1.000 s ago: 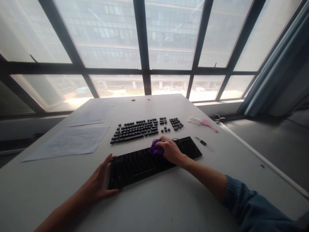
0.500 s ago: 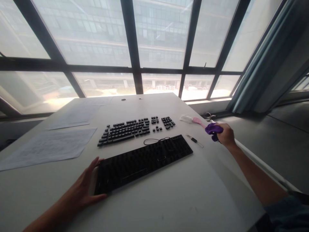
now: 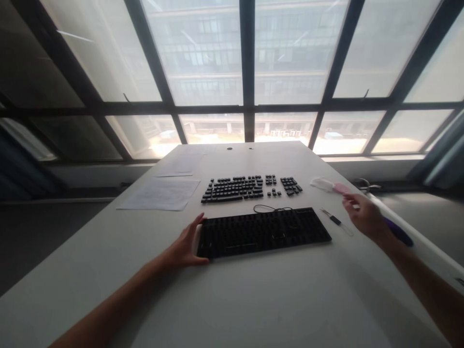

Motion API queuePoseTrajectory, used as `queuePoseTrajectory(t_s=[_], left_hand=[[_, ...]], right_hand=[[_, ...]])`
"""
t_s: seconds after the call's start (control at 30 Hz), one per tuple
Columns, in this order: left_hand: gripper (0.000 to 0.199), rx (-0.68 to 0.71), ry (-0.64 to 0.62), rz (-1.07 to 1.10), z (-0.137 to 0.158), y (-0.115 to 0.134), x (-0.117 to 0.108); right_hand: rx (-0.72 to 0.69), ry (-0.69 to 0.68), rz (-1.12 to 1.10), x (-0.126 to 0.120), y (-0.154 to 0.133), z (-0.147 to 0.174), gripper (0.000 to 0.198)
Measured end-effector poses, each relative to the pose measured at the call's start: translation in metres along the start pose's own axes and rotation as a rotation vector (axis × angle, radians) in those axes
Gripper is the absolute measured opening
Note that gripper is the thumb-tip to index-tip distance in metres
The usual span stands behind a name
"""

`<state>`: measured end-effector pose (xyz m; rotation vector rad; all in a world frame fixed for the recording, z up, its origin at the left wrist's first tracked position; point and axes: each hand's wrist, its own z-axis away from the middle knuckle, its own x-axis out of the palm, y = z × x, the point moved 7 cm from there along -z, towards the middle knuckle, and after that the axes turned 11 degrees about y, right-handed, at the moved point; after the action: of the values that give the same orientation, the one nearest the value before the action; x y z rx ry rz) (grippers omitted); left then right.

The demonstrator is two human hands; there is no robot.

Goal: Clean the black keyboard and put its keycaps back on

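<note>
A black keyboard with its keycaps off lies on the white table. My left hand is closed around its left end, thumb along the front edge and fingers at the back corner. On the right, my right hand hovers with loosely curled fingers, a gap between them, its fingertips by a pink-handled item with a pale, translucent end. Contact there is unclear. A purple cloth shows beyond my right wrist, partly hidden by the forearm. A small wire tool with a black grip lies between keyboard and right hand.
Behind the keyboard, loose black keycaps are laid out in keyboard order. A thin black cable loops at the keyboard's back edge. Printed sheets lie at the left. A ring-shaped metal item is near the table's right edge.
My right hand has let go of the purple cloth and moved to the pink-handled item. My left hand stays on the keyboard. The view has turned left.
</note>
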<state>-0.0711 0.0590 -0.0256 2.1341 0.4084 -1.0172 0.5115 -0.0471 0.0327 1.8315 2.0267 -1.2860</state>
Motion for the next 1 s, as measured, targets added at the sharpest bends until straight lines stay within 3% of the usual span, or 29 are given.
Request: queuePoseTrajectory(t_s=[0.1,0.2,0.37,0.5,0.6,0.77,1.0], left_hand=[[0.135,-0.039,-0.018,-0.031,0.002,0.002,-0.005],[0.134,-0.056,-0.06,0.01,0.006,-0.001,-0.006],[0.135,-0.059,-0.105,0.165,0.01,-0.009,-0.009],[0.097,-0.2,-0.02,0.391,-0.002,-0.014,-0.025],[0.076,-0.281,0.1,0.428,-0.029,-0.024,-0.044],[0.049,-0.285,0.288,0.117,-0.102,-0.057,-0.067],[0.023,-0.346,0.368,-0.058,-0.202,-0.119,-0.046]], right_hand=[[0.044,-0.186,-0.048,0.051,-0.027,0.026,0.041],[0.064,-0.284,-0.069,0.082,-0.042,0.043,0.043],[0.111,-0.273,-0.046,0.097,-0.033,0.038,0.043],[0.117,-0.243,-0.019,0.106,-0.019,0.03,0.042],[0.151,-0.183,-0.063,0.108,-0.014,0.029,0.038],[0.259,-0.133,-0.126,0.105,-0.009,0.031,0.031],[0.305,-0.107,-0.202,0.101,-0.009,0.032,0.025]])
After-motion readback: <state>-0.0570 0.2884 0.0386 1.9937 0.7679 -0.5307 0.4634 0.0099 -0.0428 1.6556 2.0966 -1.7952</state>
